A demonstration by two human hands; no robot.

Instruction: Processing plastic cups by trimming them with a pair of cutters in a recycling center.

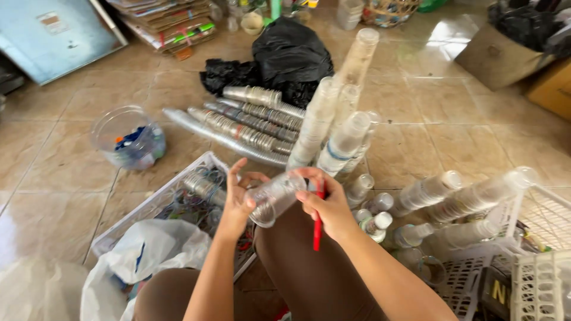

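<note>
Knee below, both hands gripping one clear plastic cup (275, 198).
Left hand (237, 201) clasps its base at 8 o'clock; right hand (328, 205), clamping a red tool (317, 229), pinches the rim at 2 o'clock.

Count, head view:
- clear plastic cup (275, 198) held singly: 1
- red cutter (318, 223): 1
- hands: 2, left hand (238, 199) and right hand (329, 206)
- white plastic baskets: 3, one at left (156, 205), two at right (538, 205) (538, 288)
- long cup stacks lying on the floor (244, 128): about 5; standing stacks (333, 128): about 5, exact number unclear
- round clear tub (128, 138): 1
- black bags (279, 59): 2
- white bag (146, 252): 1
</note>
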